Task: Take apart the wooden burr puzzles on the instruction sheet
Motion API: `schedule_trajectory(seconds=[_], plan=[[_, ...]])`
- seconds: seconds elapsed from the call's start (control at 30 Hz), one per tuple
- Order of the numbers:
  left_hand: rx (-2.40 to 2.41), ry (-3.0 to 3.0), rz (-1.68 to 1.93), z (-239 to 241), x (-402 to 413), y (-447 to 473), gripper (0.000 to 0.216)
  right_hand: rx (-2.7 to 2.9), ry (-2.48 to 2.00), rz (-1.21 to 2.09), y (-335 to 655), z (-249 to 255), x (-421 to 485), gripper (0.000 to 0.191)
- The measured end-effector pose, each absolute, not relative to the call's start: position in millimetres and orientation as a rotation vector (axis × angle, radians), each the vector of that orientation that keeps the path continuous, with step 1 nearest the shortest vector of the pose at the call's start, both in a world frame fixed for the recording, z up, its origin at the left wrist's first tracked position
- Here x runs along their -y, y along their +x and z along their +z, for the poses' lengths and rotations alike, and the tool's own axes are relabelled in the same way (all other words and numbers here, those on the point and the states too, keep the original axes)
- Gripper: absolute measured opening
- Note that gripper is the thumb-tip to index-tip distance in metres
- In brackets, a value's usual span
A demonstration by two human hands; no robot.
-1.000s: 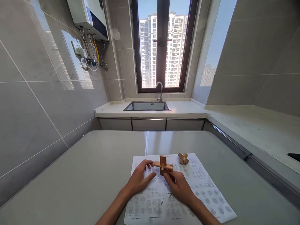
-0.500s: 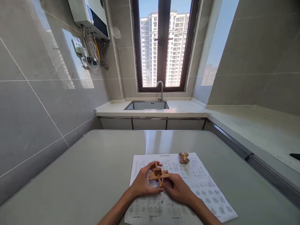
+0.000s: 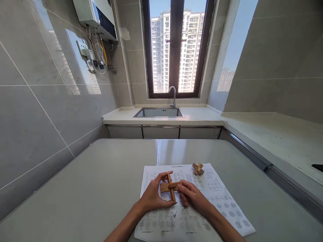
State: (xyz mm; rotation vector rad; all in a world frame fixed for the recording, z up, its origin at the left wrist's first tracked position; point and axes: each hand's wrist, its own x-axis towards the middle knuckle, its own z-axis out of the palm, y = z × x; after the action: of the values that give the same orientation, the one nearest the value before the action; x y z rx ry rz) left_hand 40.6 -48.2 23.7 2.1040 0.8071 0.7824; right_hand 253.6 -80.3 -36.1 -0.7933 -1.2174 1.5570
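While the left hand (image 3: pixel 154 194), spread wide, is spanning the wooden puzzle (image 3: pixel 165 188) between thumb and finger, the right hand (image 3: pixel 192 194) is pinching its right end, over the paper (image 3: pixel 188 222), a knot (image 3: pixel 198 169) lying near the far edge, table (image 3: pixel 101 181) stretching beyond both sides.

Head-worn view, forward and down across table (image 3: pixel 101 188) toward window (image 3: pixel 174 64)
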Motion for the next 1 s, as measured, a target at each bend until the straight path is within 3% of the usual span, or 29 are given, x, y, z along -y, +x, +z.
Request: schedule_trajectory(seconds=[0.17,0.47,1.0], plan=[[-0.874,2.118,0.758,19.0,44.6,38.6,0.099,1.189,-0.782,1.587,253.2,-37.4,80.0,0.038],[-0.859,2.106,0.834,18.0,49.5,44.0,0.085,1.132,-0.815,1.493,250.3,-38.2,81.0,0.039],[-0.831,2.138,0.874,16.5,45.8,42.7,0.089,1.081,-0.741,1.584,252.1,-37.5,78.8,0.038]])
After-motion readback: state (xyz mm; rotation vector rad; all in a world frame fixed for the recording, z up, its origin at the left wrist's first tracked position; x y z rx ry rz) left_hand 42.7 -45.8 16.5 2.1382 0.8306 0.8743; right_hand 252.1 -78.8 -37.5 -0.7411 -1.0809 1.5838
